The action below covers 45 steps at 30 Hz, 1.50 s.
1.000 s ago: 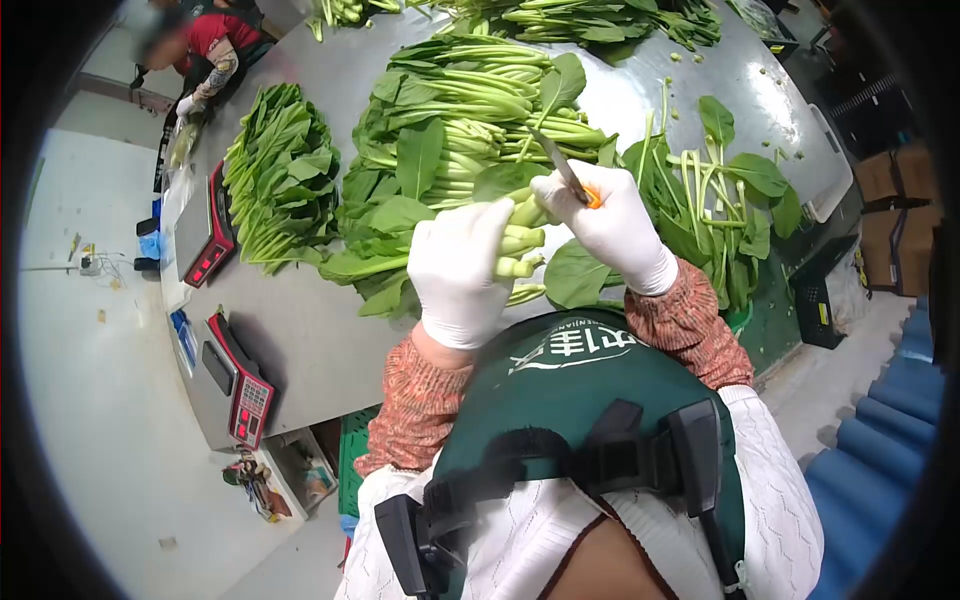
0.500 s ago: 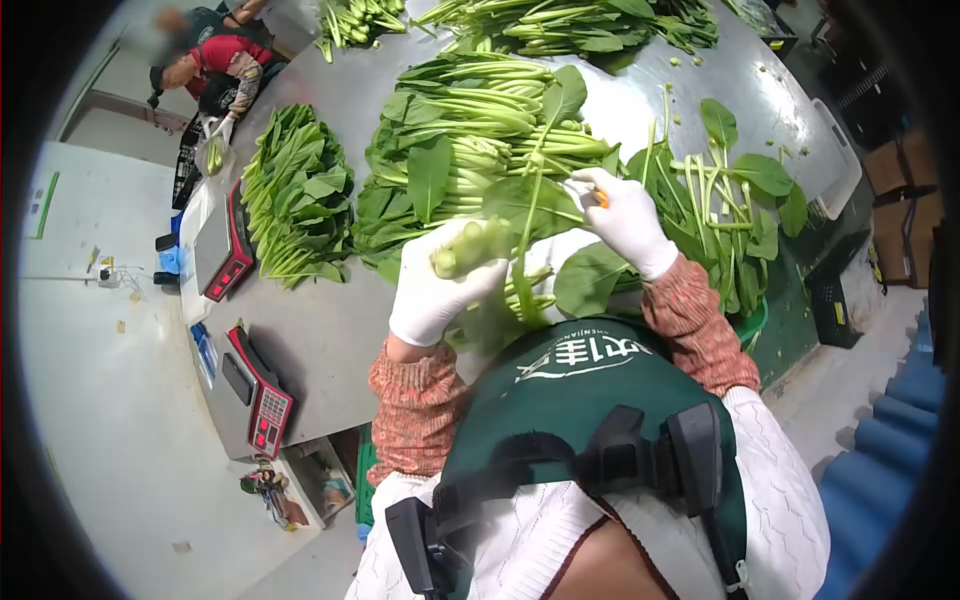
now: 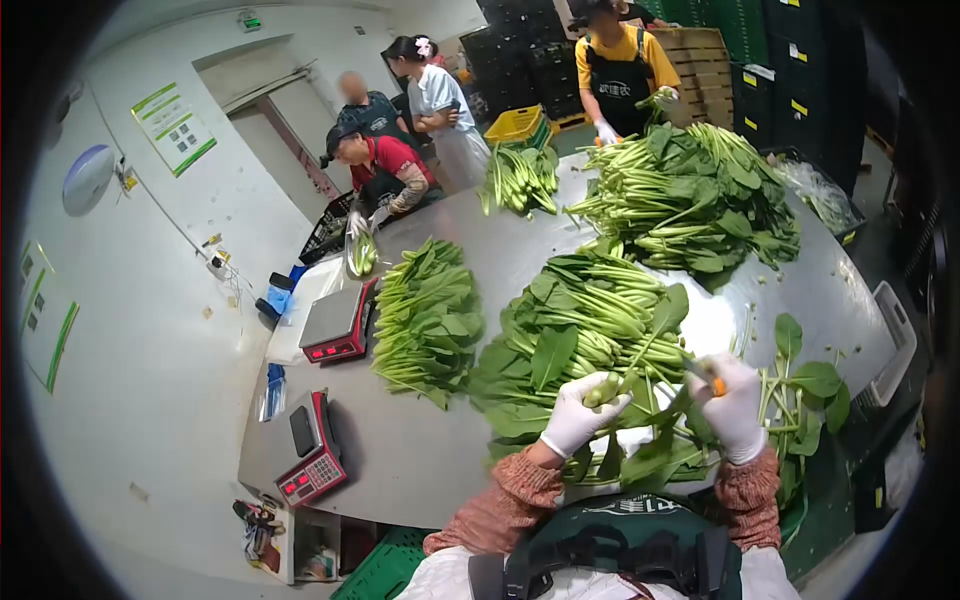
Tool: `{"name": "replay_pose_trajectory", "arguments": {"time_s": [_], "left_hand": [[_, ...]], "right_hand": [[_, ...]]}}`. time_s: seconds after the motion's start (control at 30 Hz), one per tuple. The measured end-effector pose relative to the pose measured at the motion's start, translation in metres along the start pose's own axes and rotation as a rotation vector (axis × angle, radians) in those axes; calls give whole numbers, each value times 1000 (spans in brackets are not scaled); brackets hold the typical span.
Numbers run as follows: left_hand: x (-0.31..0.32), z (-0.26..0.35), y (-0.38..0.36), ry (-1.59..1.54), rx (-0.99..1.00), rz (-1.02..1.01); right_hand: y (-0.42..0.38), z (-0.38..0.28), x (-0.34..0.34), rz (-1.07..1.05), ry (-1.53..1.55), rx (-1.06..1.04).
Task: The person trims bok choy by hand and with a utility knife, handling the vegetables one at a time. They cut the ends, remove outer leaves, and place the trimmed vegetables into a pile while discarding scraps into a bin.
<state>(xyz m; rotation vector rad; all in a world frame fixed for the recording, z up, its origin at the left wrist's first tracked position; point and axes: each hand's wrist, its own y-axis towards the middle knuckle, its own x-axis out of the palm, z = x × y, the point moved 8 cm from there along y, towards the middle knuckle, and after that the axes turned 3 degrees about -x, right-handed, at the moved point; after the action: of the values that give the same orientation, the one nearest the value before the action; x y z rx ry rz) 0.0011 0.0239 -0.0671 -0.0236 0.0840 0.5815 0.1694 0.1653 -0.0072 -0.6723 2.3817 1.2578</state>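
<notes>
Clasping thick pale-green stalks, their long axis hard to tell, the curled white-gloved left hand sits left of the white-gloved right hand, which grips an orange-handled knife

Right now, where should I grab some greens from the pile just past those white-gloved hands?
Probably by the pale stems, coming in from the right. The pile lies with its stems toward the right and its floppy leaves spread left, so the stems should give a firmer hold.
</notes>
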Motion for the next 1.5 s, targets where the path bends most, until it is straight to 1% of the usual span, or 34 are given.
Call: {"name": "replay_pose_trajectory", "arguments": {"time_s": [0.03,0.07,0.1,0.13,0.2,0.27,0.3,0.33,0.4,0.43,0.53,0.57,0.6,0.67,0.7,0.73,0.8,0.83,0.87,0.93,0.97,1.0,1.03,1.07,1.13,1.2,1.27,1.3,1.33,1.37,1.4,1.43,1.47,1.5], "left_hand": [[1,4,4,76,32,30],[5,7,7,153,60,62],[17,21,6,189,177,-6],[31,28,6,210,328,-22],[49,37,4,310,460,-32],[63,38,3,249,365,-154],[68,44,-1,241,350,-193],[72,42,-2,257,428,-187],[78,29,-6,94,249,-260],[74,33,-8,144,287,-185],[56,18,-11,295,234,-125],[49,21,-14,320,250,-99],[41,19,-16,350,251,-63],[23,5,-21,272,119,-12],[15,23,-28,376,221,78],[6,24,-31,357,232,102],[-7,26,-40,317,275,137],[-14,24,-43,328,243,149],[-21,19,-45,249,217,146],[-32,23,-48,169,228,203],[-36,27,-50,178,183,205],[-40,40,-54,286,256,247],[-46,44,-59,309,272,295],[-52,50,-60,326,299,331],[-69,51,-66,381,302,406],[-90,39,-71,370,247,481],[-106,27,-76,194,118,505],[-112,45,-79,365,304,550],[-113,61,-80,533,466,579],[-119,68,-84,597,507,603],[-122,74,-89,665,550,622],[-130,69,-96,554,431,653],[-138,63,-105,448,327,693],[-146,57,-116,418,289,744]], "right_hand": [[7,-2,-19,-24,-139,121],[10,-3,-31,4,-247,115],[9,-2,-39,-22,-266,139],[8,-2,-45,-51,-284,163],[3,-9,-46,-141,-161,126],[0,-21,-40,-172,23,80],[-3,-26,-30,-211,165,136],[-7,-29,-21,-249,307,190],[-15,-32,-5,-265,391,159],[-15,-35,-1,-254,397,123],[-20,-37,15,-339,441,137],[-23,-36,22,-343,470,143],[-23,-37,27,-399,466,136],[-22,-28,43,-231,662,259],[-24,-14,55,-259,631,344],[-26,2,67,-259,602,396],[-47,42,105,-286,426,281],[-61,56,121,-373,232,269],[-78,69,141,-463,133,254],[-110,87,177,-563,56,213],[-122,89,186,-605,17,207],[-132,93,191,-637,-26,203],[-137,99,191,-655,-79,203],[-144,108,189,-733,-147,267],[-147,119,181,-730,-170,332],[-144,127,182,-755,-277,337],[-127,114,182,-609,-188,271],[-115,106,185,-599,-154,264],[-107,101,186,-445,-33,205],[-105,104,195,-604,-88,290],[-109,112,207,-585,-58,251],[-106,114,210,-570,25,288],[-99,105,201,-574,-24,291],[-103,107,203,-567,4,306]]}}
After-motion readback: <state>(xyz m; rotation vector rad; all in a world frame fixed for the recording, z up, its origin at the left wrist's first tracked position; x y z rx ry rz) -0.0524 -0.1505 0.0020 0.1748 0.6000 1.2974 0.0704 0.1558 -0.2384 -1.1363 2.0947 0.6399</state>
